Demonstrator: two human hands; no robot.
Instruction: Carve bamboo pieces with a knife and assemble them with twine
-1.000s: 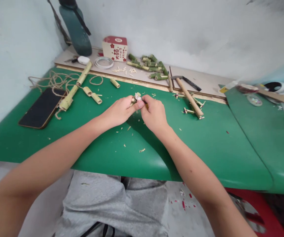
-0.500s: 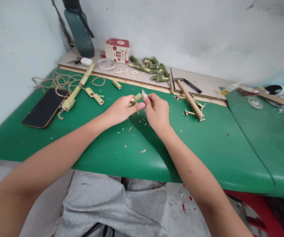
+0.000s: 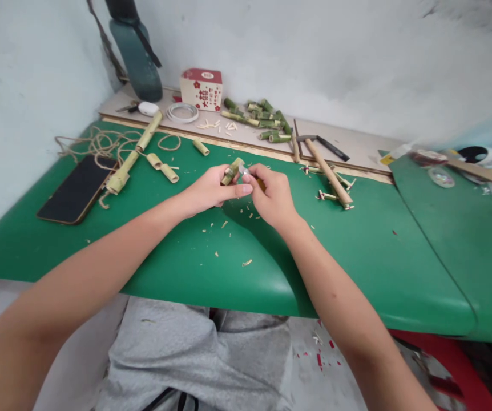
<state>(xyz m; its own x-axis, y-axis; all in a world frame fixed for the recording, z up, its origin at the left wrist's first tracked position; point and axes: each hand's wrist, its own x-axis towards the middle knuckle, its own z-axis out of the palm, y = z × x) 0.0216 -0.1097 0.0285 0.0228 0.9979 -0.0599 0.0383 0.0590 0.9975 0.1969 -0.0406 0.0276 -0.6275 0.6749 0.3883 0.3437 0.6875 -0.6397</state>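
My left hand (image 3: 212,187) is closed around a short green bamboo piece (image 3: 232,170), its cut end pointing up and to the right. A utility knife (image 3: 243,170) is gripped in my right hand (image 3: 272,193), its blade against the bamboo's right end; a bit of yellow handle shows behind my fingers. My left thumb reaches across close to the right-hand fingertips. Pale bamboo shavings (image 3: 224,224) lie scattered on the green mat (image 3: 177,251) below both hands.
At left lie a phone (image 3: 77,189), twine (image 3: 100,140) and joined bamboo tubes (image 3: 132,157). Along the back are a bottle (image 3: 137,60), a box (image 3: 201,90), a tape roll (image 3: 182,112) and cut bamboo (image 3: 267,117). A hammer (image 3: 329,174) rests at right over small bamboo assemblies (image 3: 327,195).
The knife blade has moved left and slightly down onto the end of the bamboo piece. The bamboo has tilted a little more upright in my left hand.
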